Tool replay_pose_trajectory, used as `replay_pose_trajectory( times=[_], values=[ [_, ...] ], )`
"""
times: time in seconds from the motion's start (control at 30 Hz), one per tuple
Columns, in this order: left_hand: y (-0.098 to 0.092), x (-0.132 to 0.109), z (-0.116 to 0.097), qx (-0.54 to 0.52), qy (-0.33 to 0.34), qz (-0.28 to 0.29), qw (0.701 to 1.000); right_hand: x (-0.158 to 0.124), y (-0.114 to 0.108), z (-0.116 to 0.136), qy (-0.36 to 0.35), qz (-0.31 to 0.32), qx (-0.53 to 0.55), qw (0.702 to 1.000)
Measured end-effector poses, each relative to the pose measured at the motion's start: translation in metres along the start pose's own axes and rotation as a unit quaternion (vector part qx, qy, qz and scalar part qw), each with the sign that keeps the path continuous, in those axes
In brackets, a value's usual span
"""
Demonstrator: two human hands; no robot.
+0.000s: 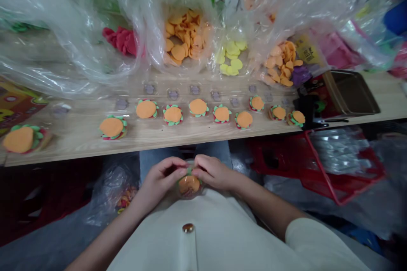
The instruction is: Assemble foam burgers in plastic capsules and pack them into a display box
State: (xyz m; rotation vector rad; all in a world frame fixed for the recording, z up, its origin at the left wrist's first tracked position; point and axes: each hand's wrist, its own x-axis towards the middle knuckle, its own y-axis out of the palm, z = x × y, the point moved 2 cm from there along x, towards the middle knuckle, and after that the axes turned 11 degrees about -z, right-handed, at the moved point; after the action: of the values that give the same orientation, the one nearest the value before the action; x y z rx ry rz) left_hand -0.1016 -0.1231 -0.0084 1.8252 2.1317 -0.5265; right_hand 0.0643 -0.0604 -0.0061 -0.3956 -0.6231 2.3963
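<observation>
Close to my lap, both hands grip a small clear plastic case [190, 194] with a toy burger [188, 185] inside. My left hand [165, 178] pinches its far left side, and my right hand [212, 171] has thumb and fingers closed on its far right side. A bit of green shows between the thumbs. Whether the lid is fully closed I cannot tell. On the table ahead, several toy burgers [173, 114] with orange tops and green and red edges sit in a row in clear cases.
Behind the row lie plastic bags with orange discs [186, 36], yellow discs [232, 57], red pieces [122, 41] and peach pieces [281, 61]. A brown tray [356, 93] stands at right. Below the table edge is a red basket [329, 186] holding clear packaging.
</observation>
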Motion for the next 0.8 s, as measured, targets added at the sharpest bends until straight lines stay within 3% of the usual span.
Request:
replay_pose_trajectory(
  times=[0.1, 0.3, 0.4, 0.53, 0.67, 0.8],
  values=[
    [0.001, -0.005, -0.003, -0.008, 0.013, 0.035, 0.999, -0.003, -0.002, 0.005, -0.02, 0.013, -0.026, 0.999],
    [0.009, -0.006, 0.0, 0.059, 0.113, 0.034, 0.991, -0.014, 0.009, 0.003, -0.088, -0.024, -0.08, 0.993],
    [0.011, -0.001, 0.002, 0.063, 0.12, 0.033, 0.99, -0.017, 0.018, -0.006, -0.094, -0.046, -0.063, 0.993],
    [0.007, 0.013, -0.005, 0.036, 0.015, 0.033, 0.999, -0.011, 0.018, -0.02, -0.014, -0.134, 0.017, 0.991],
    [0.001, 0.016, -0.009, -0.094, -0.113, 0.003, 0.989, 0.001, 0.007, -0.027, 0.056, -0.203, 0.073, 0.975],
    [0.003, 0.011, -0.002, -0.162, -0.144, -0.067, 0.974, 0.007, 0.005, -0.023, 0.066, -0.236, 0.083, 0.966]
  ],
)
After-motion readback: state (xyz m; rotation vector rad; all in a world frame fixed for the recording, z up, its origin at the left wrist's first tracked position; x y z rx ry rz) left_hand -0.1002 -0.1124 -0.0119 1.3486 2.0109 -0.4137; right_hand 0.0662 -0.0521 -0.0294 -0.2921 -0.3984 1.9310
